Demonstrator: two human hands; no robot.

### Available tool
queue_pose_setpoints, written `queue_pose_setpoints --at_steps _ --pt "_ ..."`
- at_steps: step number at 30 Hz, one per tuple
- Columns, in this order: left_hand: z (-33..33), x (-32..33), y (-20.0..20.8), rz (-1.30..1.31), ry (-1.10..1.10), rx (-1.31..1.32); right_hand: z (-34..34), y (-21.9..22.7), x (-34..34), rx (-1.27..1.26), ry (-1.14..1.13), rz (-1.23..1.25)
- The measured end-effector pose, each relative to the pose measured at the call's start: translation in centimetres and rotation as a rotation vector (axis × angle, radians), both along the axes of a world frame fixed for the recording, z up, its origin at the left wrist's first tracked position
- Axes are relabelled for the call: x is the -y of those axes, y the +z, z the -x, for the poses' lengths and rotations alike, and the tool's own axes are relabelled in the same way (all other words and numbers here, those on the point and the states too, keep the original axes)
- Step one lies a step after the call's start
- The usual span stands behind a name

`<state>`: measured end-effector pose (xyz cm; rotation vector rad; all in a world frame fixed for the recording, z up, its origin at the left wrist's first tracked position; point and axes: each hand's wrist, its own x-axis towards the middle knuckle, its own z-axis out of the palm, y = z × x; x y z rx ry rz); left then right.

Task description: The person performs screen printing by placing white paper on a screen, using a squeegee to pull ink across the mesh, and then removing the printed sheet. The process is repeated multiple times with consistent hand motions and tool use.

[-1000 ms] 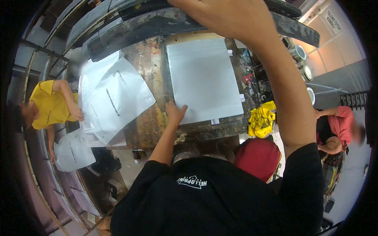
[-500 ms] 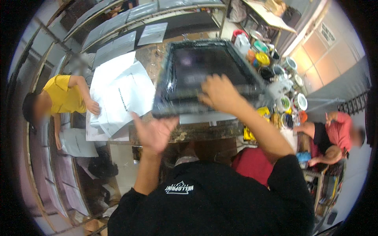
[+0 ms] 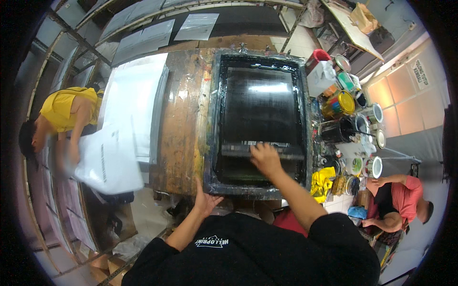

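A black-edged printing screen (image 3: 309,119) lies flat on the worn wooden table, its mesh coated with dark, wet-looking ink. Across the near part of the mesh runs a wide squeegee (image 3: 289,151). My right hand (image 3: 265,158) grips it from above, fingers curled over the bar. My left hand (image 3: 205,202) touches the screen's near left corner, thumb up along its side and fingers stretched along the near edge. What lies beneath the screen is hidden.
Left of the screen is a stack of white sheets (image 3: 133,95). A co-worker in yellow (image 3: 67,109) holds a printed white bag (image 3: 112,162) beside it. Paint tubs (image 3: 338,102) and a yellow cloth (image 3: 323,183) line the right. Another person in red (image 3: 405,200) sits beyond.
The tilted screen now lies flat on the table. My left hand has moved down to its near corner; my right hand and the squeegee are nearer me. The co-worker's printed bag has left the stack.
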<state>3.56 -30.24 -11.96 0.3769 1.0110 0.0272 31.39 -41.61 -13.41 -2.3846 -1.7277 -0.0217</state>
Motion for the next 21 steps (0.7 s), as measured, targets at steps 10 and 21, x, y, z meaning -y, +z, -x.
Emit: queue_pose_setpoints --at_steps 10,21 --pt "4.3 -1.6 -2.6 0.244 -0.094 0.185 -27.0 2.2 -21.7 -0.032 0.023 -0.005" --pt "5.0 0.5 0.7 -0.209 -0.218 0.174 -23.4 2.4 -19.4 0.055 -0.046 0.017"
